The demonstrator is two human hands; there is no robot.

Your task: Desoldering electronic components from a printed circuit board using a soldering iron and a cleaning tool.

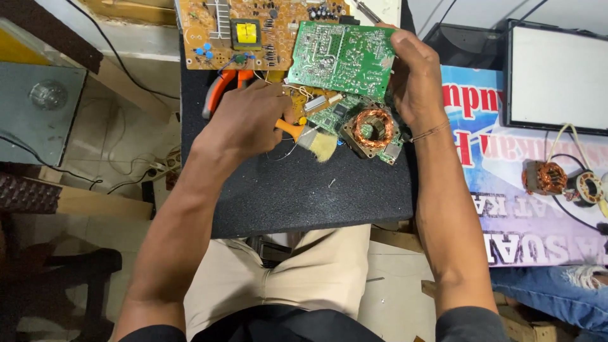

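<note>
My right hand (415,79) grips the right edge of a green circuit board (342,58), holding it tilted above the black foam mat (304,190). My left hand (250,120) is closed around the orange handle of a small paint brush (313,140); its pale bristles point right and rest just over the mat. Right of the bristles lies a copper coil on a square frame (372,130), sitting on a second, smaller green board (332,114).
A tan circuit board with a yellow transformer (244,31) lies at the mat's far edge. Orange-handled pliers (221,88) sit beside my left hand. Right of the mat are a printed banner (506,164), a copper-wound motor part (544,177) and a white-faced panel (557,76). A grey box (38,114) stands at left.
</note>
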